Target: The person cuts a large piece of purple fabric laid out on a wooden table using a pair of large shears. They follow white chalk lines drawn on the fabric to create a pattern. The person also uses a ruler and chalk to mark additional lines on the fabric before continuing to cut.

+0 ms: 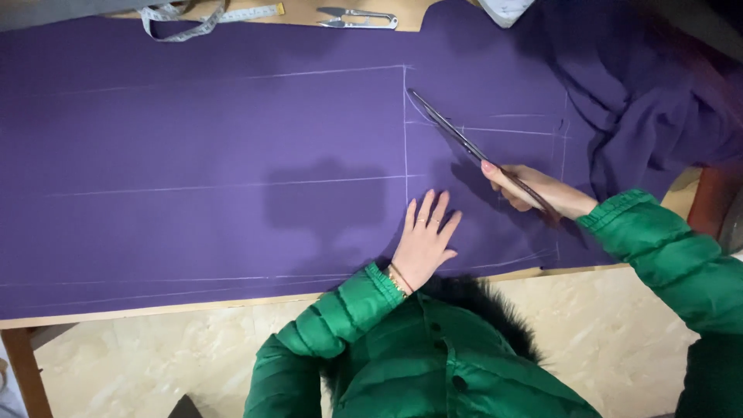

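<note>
While the left hand (422, 244) lies flat with fingers spread on the purple fabric (209, 155) near the table's front edge (155, 311), the right hand (530, 190) grips long scissors (464, 143) — blades on chalk lines — with thread snips (357, 17) and tape measure (193, 19) at the far edge.

i see purple cloth (232, 139) ruled with thin white chalk lines, dark scissors (464, 143), my green quilted jacket sleeves (658, 248) (black fur at the collar), a silver thread snip (357, 17), a pale tape measure (186, 19) and a tan wooden table edge (155, 312).
</note>
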